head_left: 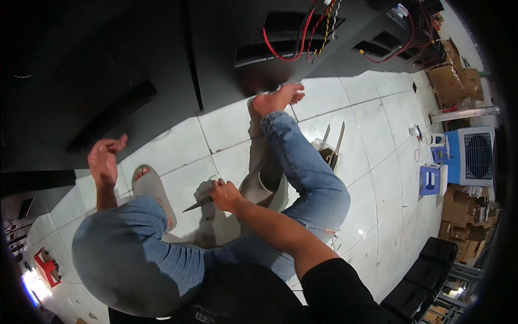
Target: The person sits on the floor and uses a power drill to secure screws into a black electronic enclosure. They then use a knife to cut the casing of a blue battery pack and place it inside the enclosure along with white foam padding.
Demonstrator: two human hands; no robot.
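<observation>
The tool (197, 204) should feel light and stiff, best held at the end away from its point. It's dark, slim and tapering, on my side of the cabinet (97, 65), gripped in my right hand (226, 196). My left hand (104, 160), empty and loosely uncurled, is beside the cabinet.

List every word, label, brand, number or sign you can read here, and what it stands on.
Black shirt: pale block lettering, left unquoted; the smaller script beside it is too small to read.
Black panel, far left: small pale mark, too small to identify as text.
No other readable text.
</observation>
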